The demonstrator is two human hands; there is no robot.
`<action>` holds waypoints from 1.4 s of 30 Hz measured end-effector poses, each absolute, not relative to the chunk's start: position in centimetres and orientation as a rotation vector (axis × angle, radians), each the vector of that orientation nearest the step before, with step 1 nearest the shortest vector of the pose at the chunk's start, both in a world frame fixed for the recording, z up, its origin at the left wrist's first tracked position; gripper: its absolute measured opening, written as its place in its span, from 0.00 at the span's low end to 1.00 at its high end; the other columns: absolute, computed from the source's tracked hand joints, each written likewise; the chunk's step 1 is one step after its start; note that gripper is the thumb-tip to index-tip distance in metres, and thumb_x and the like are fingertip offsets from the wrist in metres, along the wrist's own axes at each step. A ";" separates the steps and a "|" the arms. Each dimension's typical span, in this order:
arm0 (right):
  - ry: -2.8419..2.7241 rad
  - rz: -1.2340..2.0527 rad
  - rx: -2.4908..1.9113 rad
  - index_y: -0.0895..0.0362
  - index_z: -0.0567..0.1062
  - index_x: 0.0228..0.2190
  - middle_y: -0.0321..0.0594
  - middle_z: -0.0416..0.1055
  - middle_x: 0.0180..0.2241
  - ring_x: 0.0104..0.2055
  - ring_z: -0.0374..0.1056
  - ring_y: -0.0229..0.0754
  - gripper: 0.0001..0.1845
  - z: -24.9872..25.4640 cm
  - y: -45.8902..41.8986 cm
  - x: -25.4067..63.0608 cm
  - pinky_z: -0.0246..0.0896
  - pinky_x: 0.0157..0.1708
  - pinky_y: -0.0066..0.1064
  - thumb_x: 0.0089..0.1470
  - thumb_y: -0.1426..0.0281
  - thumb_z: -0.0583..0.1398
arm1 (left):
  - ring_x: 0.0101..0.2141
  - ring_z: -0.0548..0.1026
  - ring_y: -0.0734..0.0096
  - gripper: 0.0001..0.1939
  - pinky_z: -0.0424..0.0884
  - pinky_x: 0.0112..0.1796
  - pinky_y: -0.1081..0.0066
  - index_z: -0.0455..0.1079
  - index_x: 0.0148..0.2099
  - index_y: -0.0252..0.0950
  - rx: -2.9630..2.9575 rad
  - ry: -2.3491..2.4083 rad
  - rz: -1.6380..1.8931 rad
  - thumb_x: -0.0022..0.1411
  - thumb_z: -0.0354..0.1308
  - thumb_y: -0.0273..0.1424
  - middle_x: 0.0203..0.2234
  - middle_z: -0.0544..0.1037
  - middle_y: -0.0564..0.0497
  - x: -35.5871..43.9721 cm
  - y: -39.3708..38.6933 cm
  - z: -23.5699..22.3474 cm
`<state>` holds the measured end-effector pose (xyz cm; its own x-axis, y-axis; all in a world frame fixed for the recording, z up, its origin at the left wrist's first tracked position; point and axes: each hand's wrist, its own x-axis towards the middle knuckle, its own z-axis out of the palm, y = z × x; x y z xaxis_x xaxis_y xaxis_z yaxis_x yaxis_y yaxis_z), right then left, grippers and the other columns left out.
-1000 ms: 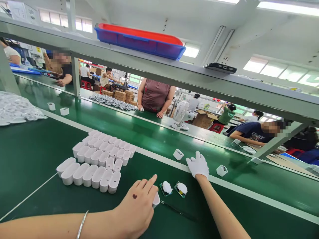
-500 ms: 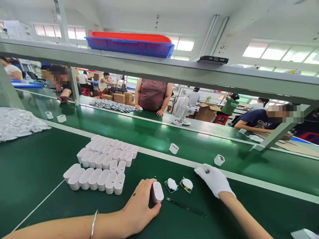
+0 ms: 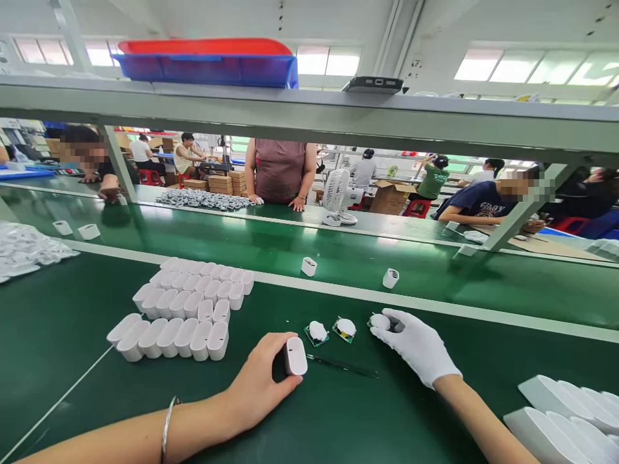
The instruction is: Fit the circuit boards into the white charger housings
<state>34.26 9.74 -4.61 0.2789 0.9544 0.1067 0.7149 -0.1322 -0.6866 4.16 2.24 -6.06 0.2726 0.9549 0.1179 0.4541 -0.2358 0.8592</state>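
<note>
Across the lower centre of the frame, the bare left hand [image 3: 265, 370] grips a white case [image 3: 296, 356] between thumb and fingers. Right of centre, the gloved right hand [image 3: 418, 345] pinches a white-topped board [image 3: 380, 322], near the pale strip [image 3: 445, 307]. Two similar boards [image 3: 318, 332] and tweezers [image 3: 345, 367] lie between the hands; below, green counter [image 3: 348, 419] stretches to the bottom edge, bounded at lower right by standing cases [image 3: 551, 396].

At left you are holding a white oval case [image 3: 296, 357], slotted end up; at right, a white-topped circuit board [image 3: 380, 322].
</note>
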 end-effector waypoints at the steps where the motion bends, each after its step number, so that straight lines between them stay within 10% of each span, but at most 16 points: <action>1: -1.480 0.495 -1.878 0.54 0.75 0.37 0.43 0.77 0.36 0.41 0.72 0.52 0.21 -4.1 8.8 33.6 0.64 0.45 0.43 0.38 0.60 0.65 | 0.52 0.69 0.60 0.24 0.63 0.56 0.58 0.66 0.54 0.40 1.832 1.258 0.881 0.54 0.59 0.24 0.51 0.72 0.48 4.2 2.2 -6.1; 12: -1.947 0.428 -0.880 0.50 0.75 0.35 0.34 0.77 0.33 0.35 0.74 0.39 0.11 -3.5 2.0 24.6 0.71 0.41 0.29 0.47 0.75 0.62 | 0.51 0.70 0.62 0.27 0.67 0.54 0.62 0.65 0.58 0.37 2.014 1.093 0.920 0.55 0.59 0.22 0.51 0.71 0.45 4.4 2.0 -6.6; 42: -2.260 0.369 -0.980 0.46 0.72 0.50 0.39 0.74 0.45 0.46 0.72 0.41 0.17 -5.4 1.9 24.8 0.70 0.47 0.29 0.60 0.70 0.55 | 0.49 0.69 0.62 0.30 0.69 0.51 0.59 0.66 0.56 0.43 2.129 1.070 0.973 0.52 0.59 0.17 0.48 0.71 0.47 4.4 2.0 -7.0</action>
<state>24.78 1.88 -5.40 -0.5172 0.7309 0.4452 0.5515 0.6824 -0.4797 4.45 2.02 -7.03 0.4179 0.8371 0.3530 0.4307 -0.5247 0.7343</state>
